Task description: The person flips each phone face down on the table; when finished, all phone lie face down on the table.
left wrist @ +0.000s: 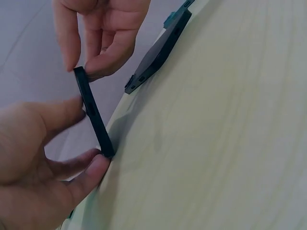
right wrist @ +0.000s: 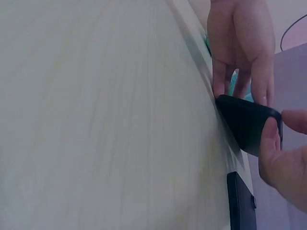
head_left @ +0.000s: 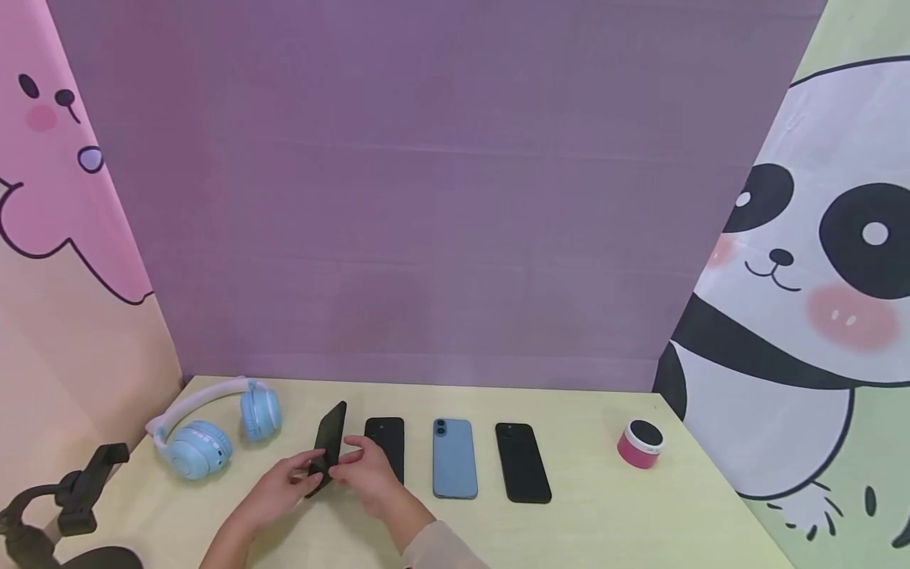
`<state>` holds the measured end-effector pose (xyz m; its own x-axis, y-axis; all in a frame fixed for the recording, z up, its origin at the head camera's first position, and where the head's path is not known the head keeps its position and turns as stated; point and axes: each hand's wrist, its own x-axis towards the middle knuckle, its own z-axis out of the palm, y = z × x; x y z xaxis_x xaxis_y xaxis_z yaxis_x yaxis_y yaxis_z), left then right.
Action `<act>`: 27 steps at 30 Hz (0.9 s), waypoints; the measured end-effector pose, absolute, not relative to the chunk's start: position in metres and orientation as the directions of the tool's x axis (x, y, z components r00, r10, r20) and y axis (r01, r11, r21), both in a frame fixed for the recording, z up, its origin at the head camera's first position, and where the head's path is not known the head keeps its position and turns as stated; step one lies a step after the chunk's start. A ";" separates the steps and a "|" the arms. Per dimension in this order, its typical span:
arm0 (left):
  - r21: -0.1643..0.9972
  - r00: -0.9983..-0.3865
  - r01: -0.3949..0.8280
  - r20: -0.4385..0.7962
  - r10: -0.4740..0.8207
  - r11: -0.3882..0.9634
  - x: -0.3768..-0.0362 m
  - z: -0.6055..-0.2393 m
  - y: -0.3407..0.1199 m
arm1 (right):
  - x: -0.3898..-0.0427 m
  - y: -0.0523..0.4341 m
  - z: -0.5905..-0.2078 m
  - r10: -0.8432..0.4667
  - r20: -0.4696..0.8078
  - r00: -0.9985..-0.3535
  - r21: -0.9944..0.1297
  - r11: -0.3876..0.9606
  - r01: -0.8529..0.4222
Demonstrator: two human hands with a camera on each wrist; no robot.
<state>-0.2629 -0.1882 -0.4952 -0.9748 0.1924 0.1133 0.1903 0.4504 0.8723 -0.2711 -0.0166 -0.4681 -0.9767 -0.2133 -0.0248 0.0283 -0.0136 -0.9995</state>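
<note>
On the pale yellow-green wooden counter [head_left: 604,514], both hands hold a slim black smartphone [head_left: 329,442] tipped up on one long edge, its lower edge resting on the counter surface near the front left part. The left hand [head_left: 284,484] pinches the phone's near end between thumb and curled fingers, and the left wrist view shows the thin black edge [left wrist: 94,112] running between that thumb and the fingertips. The right hand [head_left: 370,468] grips the same phone from the other side, thumb and fingers closed on its edge; in the right wrist view the dark rounded corner [right wrist: 247,127] sits between the thumb and the fingers. Just to the right of the hands, a second black phone [head_left: 386,444] lies flat, partly hidden behind the right hand. Further right in the same row lie a blue phone with two camera lenses [head_left: 453,458] and a black phone lying flat [head_left: 522,461], each apart from its neighbour. Toward the right edge stands a small round pink speaker with a black top [head_left: 641,443]. Near the back left corner rest light blue over-ear headphones with a white band [head_left: 206,431], and a black clamp stand [head_left: 67,494] sits at the front left edge.
</note>
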 end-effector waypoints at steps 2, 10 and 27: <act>0.888 -0.972 0.190 0.110 0.207 0.419 -0.262 -0.495 -0.189 | -0.272 -0.016 -0.468 -0.254 -0.020 -0.967 -0.998 -0.057 0.036; 0.938 -0.957 0.204 0.130 0.259 0.281 -0.261 -0.496 -0.190 | -0.274 -0.014 -0.467 -0.333 0.004 -0.943 -0.997 -0.077 0.023; 0.983 -0.930 0.176 0.152 0.334 0.044 -0.259 -0.493 -0.189 | -0.273 -0.014 -0.466 -0.341 0.043 -0.939 -0.998 -0.066 -0.022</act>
<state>-0.2585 -0.1886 -0.4928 -0.9302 0.3342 0.1520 0.1764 0.0439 0.9833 -0.2726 -0.0139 -0.4655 -0.9391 -0.3409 0.0431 -0.0219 -0.0657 -0.9976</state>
